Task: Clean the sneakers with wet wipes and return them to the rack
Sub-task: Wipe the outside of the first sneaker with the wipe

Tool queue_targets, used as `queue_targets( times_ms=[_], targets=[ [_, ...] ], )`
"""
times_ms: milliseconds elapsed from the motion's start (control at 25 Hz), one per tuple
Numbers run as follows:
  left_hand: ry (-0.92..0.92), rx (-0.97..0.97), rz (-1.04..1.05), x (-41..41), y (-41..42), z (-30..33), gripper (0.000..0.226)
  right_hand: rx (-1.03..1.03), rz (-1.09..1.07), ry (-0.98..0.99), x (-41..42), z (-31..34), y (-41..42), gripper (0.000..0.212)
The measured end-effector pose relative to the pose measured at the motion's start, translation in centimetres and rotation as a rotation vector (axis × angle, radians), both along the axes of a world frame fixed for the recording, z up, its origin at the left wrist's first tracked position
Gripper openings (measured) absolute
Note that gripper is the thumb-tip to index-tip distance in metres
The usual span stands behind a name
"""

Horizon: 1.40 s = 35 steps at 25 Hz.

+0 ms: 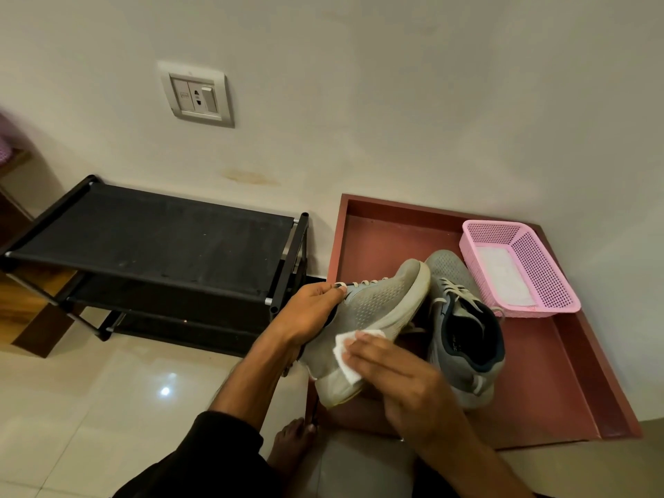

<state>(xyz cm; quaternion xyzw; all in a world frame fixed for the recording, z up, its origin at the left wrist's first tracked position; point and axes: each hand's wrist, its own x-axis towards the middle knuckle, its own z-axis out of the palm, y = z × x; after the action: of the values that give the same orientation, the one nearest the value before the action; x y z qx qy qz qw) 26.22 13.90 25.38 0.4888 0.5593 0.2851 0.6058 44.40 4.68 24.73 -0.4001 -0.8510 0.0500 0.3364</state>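
Fingers of the right hand [391, 382], nearly straight, press a wipe [346, 354] flat on the sneaker [373, 310], which the left hand [309, 314] grips at its collar, tilted to expose that side; second sneaker [463, 328] just beyond, rack [158, 242] left.

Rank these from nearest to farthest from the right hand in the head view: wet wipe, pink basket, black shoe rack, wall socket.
1. Wet wipe, under the right hand fingers, against the held sneaker.
2. Pink basket, to its right on the red tray.
3. Black shoe rack, to the left.
4. Wall socket, high on the wall.
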Motion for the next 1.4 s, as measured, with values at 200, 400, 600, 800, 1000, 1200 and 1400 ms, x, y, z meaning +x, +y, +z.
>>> queue_targets(
  times_ms=[200,400,600,800,1000,1200,1400],
  targets=[
    [0.013,0.004,0.006,0.2,0.0,0.1,0.044,-0.128,-0.281,0.001,3.2,-0.6,3.6,0.047],
    [0.023,0.008,0.011,0.1,-0.1,0.1,0.048,-0.041,0.082,-0.063,-0.4,0.0,-1.2,0.042],
    [0.011,0.005,0.028,0.3,-0.3,0.5,0.039,-0.134,-0.251,0.047,2.5,-0.4,1.9,0.054],
    [0.025,0.035,-0.02,0.1,-0.3,0.6,0.046,-0.025,0.077,-0.034,0.1,0.1,-0.9,0.041],
    [0.0,0.027,-0.003,0.4,-0.7,1.5,0.04,-0.203,-0.381,0.087,1.4,0.1,3.2,0.054],
    [-0.007,0.035,-0.044,0.3,-0.8,1.4,0.047,-0.076,-0.005,-0.113,-0.4,0.1,2.6,0.039],
    [0.016,-0.014,-0.002,0.8,-1.0,2.0,0.051,-0.227,-0.347,0.0,0.8,0.6,5.5,0.055]
  ],
)
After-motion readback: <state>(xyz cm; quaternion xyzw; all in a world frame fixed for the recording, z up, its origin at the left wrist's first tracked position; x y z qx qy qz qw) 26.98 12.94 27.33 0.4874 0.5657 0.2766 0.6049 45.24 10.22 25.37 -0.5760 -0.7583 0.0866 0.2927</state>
